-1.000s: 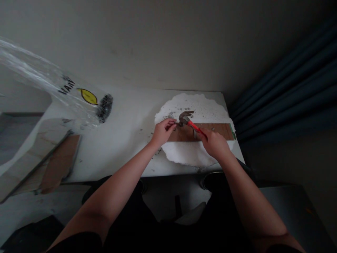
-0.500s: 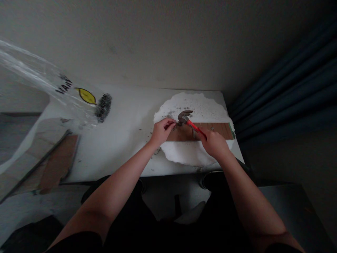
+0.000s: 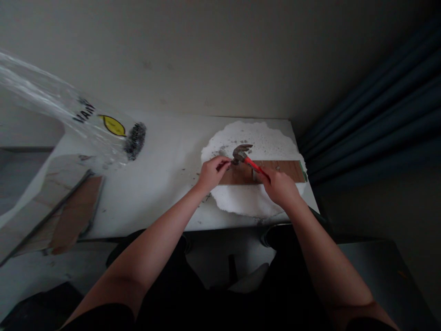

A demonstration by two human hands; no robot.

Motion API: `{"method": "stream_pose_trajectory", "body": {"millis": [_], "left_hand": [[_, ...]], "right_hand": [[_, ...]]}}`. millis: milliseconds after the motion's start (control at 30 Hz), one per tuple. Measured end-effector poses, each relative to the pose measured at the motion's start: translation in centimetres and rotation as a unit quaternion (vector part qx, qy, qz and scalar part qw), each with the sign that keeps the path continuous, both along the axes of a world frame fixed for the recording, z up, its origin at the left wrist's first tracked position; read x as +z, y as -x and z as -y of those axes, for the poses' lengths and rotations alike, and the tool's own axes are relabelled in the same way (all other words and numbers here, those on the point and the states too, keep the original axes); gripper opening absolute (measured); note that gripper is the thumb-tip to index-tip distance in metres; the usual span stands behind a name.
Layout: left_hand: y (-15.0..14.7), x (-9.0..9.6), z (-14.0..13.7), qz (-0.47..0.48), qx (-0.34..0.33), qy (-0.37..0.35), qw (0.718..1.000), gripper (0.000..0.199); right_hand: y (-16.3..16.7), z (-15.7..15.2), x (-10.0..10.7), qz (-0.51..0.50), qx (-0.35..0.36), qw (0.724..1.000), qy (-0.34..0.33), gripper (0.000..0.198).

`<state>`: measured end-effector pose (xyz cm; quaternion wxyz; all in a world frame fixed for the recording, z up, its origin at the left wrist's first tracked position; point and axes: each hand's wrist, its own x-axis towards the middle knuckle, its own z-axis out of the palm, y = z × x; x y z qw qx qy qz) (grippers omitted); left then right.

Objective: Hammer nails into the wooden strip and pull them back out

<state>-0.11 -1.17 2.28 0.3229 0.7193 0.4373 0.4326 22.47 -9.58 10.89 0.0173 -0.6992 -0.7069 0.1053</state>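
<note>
A claw hammer [image 3: 242,153] with a dark metal head and a red handle is gripped in my right hand [image 3: 280,187]. Its head is low over the left part of a brown wooden board [image 3: 243,174], close to my left fingertips. My left hand [image 3: 212,172] is closed in a pinch at the board's left end; what it pinches is too small and dark to make out. Under the board lies a white, ragged-edged sheet [image 3: 241,200] with grey specks on its far part.
A clear plastic bag [image 3: 99,122] with a yellow print hangs at the left. Below it, brown board pieces [image 3: 77,209] lie at the white table's [image 3: 155,184] left end. A dark blue curtain [image 3: 379,110] hangs on the right. Small debris is scattered beside the sheet.
Both hands and the hammer hold almost the same place. The left fingers have shifted very slightly; the board and sheet have not moved.
</note>
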Motion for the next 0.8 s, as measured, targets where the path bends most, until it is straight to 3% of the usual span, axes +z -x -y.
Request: {"method": "stream_pose_trajectory", "body": {"millis": [500, 800], "left_hand": [[-0.1, -0.7, -0.1, -0.010, -0.001, -0.017, 1.000, 0.013], [-0.3, -1.0, 0.0, 0.028, 0.012, 0.005, 1.000, 0.039]], "right_hand": [[0.2, 0.0, 0.3, 0.011, -0.006, 1.000, 0.003, 0.045], [0.6, 1.4, 2.2, -0.018, 0.000, 0.998, -0.055, 0.048]]}}
